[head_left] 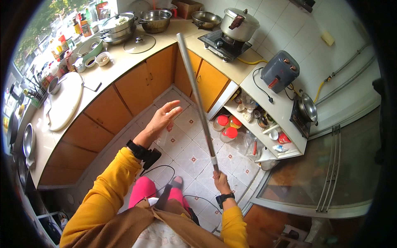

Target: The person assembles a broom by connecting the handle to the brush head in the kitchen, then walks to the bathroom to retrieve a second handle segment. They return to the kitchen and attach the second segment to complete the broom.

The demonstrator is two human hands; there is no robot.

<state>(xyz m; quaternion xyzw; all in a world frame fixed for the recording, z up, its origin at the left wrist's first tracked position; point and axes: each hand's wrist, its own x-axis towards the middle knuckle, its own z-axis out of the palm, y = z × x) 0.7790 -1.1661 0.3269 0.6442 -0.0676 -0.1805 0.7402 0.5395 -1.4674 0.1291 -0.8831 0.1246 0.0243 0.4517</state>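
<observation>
My right hand [221, 182], low and right of centre, is wrapped round a long grey metal pole [197, 97]. The pole slants up and away to the left, and its far tip shows in front of the corner cabinets. A paler collar sits on it just above my grip; what the lower end carries does not show. My left hand [159, 121] hangs in the air left of the pole, fingers stretched out and holding nothing. A gap lies between those fingers and the pole. Both wrists wear black straps, and the left one carries a black box-like device.
A curved counter [108, 75] over orange cabinets [133, 84] runs along the left. A pressure cooker [240, 24] stands on a gas stove in the corner; an air fryer [280, 71] is to its right. Red-lidded jars [228, 134] stand on the tiled floor [193, 158] beside open shelves.
</observation>
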